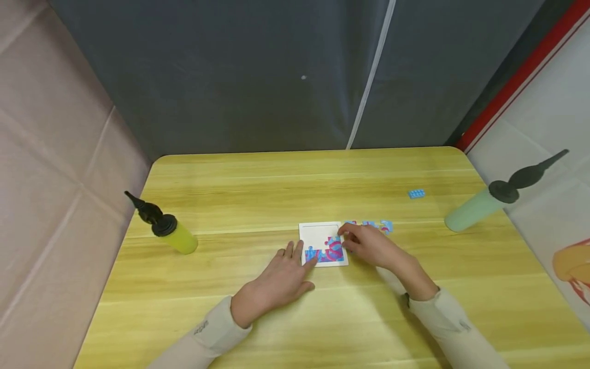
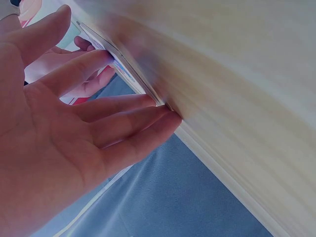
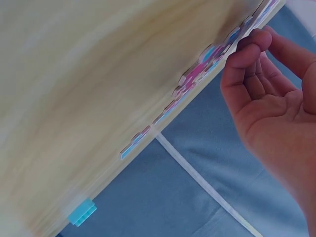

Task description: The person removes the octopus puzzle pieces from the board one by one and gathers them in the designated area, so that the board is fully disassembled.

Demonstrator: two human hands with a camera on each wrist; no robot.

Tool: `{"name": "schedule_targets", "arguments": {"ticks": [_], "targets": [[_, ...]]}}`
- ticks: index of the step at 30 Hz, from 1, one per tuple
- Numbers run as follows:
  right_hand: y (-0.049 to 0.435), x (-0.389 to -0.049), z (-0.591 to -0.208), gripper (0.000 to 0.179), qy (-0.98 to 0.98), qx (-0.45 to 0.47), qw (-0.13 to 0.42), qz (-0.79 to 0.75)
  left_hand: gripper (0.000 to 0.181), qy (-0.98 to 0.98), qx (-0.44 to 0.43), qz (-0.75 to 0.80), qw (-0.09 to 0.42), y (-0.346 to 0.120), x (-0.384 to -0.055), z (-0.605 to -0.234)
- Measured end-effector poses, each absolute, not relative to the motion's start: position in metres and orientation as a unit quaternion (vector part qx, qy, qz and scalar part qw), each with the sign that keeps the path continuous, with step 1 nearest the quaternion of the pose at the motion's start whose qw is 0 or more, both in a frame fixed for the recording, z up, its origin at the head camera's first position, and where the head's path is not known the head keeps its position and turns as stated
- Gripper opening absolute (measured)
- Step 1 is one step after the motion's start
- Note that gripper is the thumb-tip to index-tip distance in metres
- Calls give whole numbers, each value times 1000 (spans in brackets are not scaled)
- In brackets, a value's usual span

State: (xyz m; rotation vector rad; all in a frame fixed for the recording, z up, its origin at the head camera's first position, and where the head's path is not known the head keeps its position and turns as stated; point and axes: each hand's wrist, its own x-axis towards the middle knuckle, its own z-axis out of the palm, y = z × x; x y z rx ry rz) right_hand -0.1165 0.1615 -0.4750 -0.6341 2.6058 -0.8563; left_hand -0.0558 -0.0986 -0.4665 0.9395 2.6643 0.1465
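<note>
A small white puzzle frame (image 1: 318, 228) lies on the table, with blue and pink jigsaw pieces (image 1: 333, 253) joined along its bottom and up its right side. My left hand (image 1: 282, 274) is spread at its left, the index fingertip on the pieces at lower left and other fingertips at the frame's left edge. Those fingers are nearly straight in the left wrist view. At the frame's upper right edge is my right hand (image 1: 369, 246), its fingers bent, thumb and index tips close together. I cannot tell whether a piece is between them. Loose jigsaw pieces (image 1: 386, 226) lie just behind this hand.
A light blue toy brick (image 1: 417, 193) lies toward the back right of the wooden table (image 1: 230, 189). A yellow bottle with a black top (image 1: 182, 240) stands at the left, and a pale green bottle (image 1: 475, 209) at the right. A dark grey curtain (image 1: 239, 77) hangs behind the table.
</note>
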Motion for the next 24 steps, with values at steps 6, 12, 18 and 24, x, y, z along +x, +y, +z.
{"name": "schedule_targets", "arguments": {"ticks": [6, 12, 18, 24], "targets": [[158, -118, -475, 21, 911, -235, 164, -298, 61, 930, 335, 42, 145, -98, -56, -467], [156, -120, -476, 16, 908, -234, 168, -303, 61, 930, 336, 40, 141, -98, -56, -468], [155, -121, -476, 13, 910, -227, 168, -304, 60, 931, 334, 40, 140, -97, -56, -468], [154, -121, -475, 7, 914, -221, 157, -301, 60, 932, 332, 39, 143, -97, -56, -468]]}}
